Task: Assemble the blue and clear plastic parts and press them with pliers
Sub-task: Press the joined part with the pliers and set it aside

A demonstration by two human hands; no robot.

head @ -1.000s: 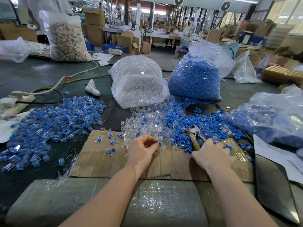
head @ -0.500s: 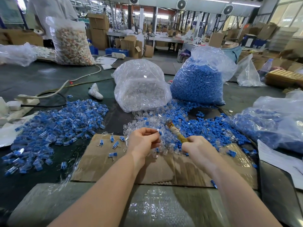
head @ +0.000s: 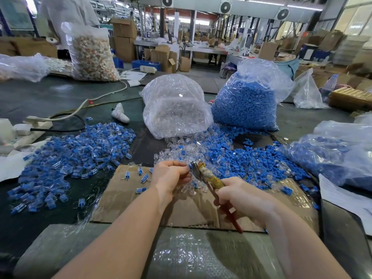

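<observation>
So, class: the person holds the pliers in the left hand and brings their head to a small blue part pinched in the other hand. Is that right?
Not quite. The head view shows the pliers gripped in the right hand; the left hand pinches the small blue part at the pliers' head. The rest stands.

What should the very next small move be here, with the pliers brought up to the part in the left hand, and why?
Probably squeeze the handles. The right hand grips the worn yellow-wrapped metal pliers, whose head meets the small blue and clear plastic part pinched in the left hand. Whether the jaws already close on it is too small to tell, so seat the part first if needed.
</observation>
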